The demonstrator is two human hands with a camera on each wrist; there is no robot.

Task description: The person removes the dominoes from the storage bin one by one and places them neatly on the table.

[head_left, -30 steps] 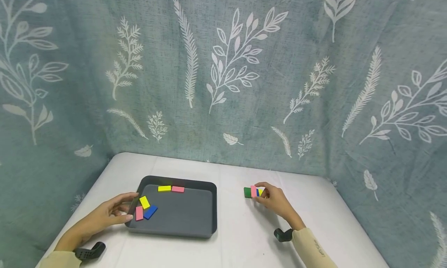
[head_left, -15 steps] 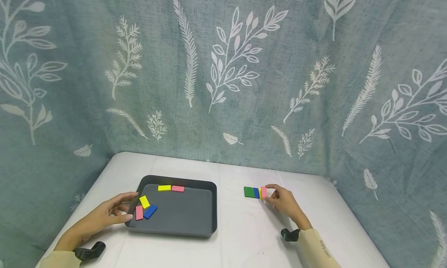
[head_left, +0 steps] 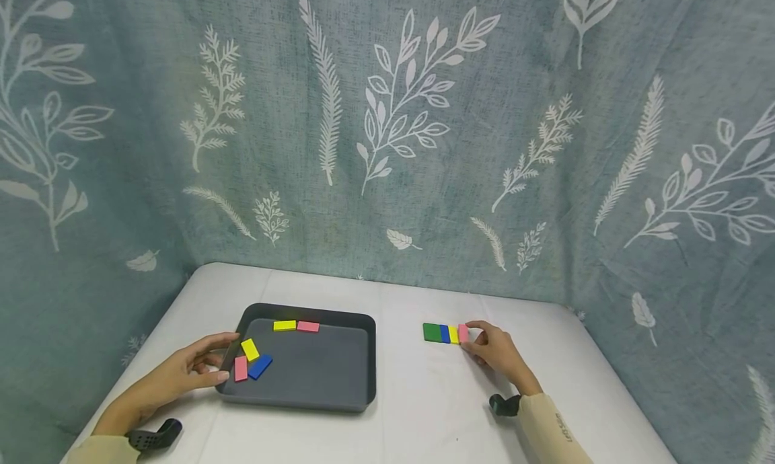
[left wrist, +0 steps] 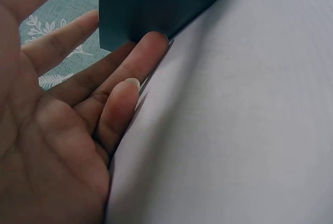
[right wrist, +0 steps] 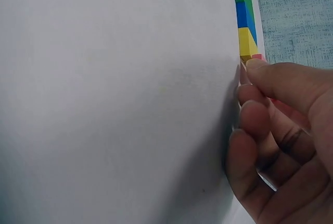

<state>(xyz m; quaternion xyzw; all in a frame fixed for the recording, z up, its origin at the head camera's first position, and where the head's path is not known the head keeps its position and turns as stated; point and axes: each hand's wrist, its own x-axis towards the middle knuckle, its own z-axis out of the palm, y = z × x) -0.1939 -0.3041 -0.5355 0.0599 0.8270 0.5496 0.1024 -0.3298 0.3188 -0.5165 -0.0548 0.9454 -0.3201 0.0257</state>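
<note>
Thumb and fingers of my right hand point(head_left: 496, 350) pinch a pink block point(head_left: 463, 333) at the right end of a short row on the table. Left of it in that row are a yellow block point(head_left: 453, 335), a blue block point(head_left: 445, 334) and a green part point(head_left: 432, 333). The right wrist view shows the yellow block point(right wrist: 247, 43) right by my thumb, with the pink block mostly hidden by my fingers. My left hand point(head_left: 175, 373) rests with loosely spread fingers against the left side of a dark grey tray point(head_left: 327, 373); its outer wall point(left wrist: 156, 5) shows in the left wrist view.
Along the tray's back wall lie a yellow block point(head_left: 284, 326) and a pink block point(head_left: 308, 327). At its left side sit another yellow block point(head_left: 250, 350), pink block point(head_left: 241, 368) and a blue block point(head_left: 260, 367). A patterned curtain point(head_left: 424, 202) hangs behind the white table point(head_left: 418, 410).
My right hand has carried the pink block rightward, from over the row to its right end beside the yellow block. My left hand and the tray stay in place.
</note>
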